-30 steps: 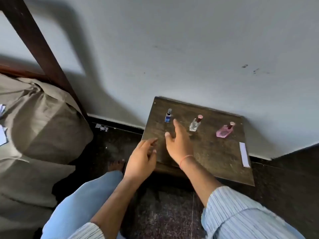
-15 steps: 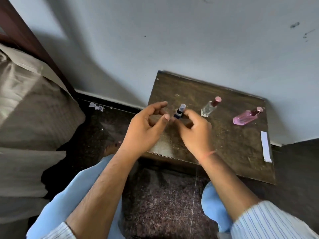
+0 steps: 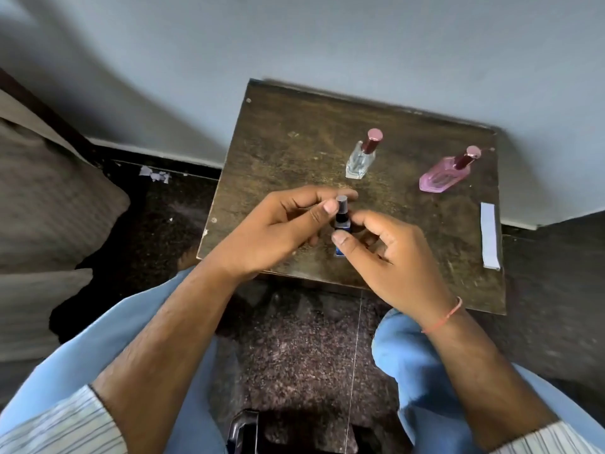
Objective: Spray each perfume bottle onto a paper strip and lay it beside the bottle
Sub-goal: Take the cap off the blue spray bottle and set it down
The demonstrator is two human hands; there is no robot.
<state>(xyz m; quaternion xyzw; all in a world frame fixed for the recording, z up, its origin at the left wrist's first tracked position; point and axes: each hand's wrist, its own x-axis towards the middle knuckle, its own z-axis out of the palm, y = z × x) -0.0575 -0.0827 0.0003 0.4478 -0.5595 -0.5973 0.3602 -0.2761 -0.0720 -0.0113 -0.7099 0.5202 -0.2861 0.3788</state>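
Observation:
A small blue perfume bottle (image 3: 341, 222) with a grey cap is held above the front of the wooden table (image 3: 294, 152). My right hand (image 3: 389, 253) grips its body between thumb and fingers. My left hand (image 3: 281, 231) pinches the grey cap with thumb and forefinger. A clear bottle (image 3: 361, 157) with a dark red cap stands behind them. A pink bottle (image 3: 447, 173) stands to the right. A white paper strip (image 3: 490, 235) lies along the table's right edge.
The table stands against a pale wall (image 3: 294, 44). A bed with a beige cushion (image 3: 49, 198) is at the left. Paper scraps (image 3: 155, 174) lie on the dark floor. My knees in blue trousers (image 3: 422, 371) are below the table's front edge.
My right hand reached to the blue bottle and lifted it toward me. My left hand came up and took the cap between thumb and forefinger. The camera tilted down and closer.

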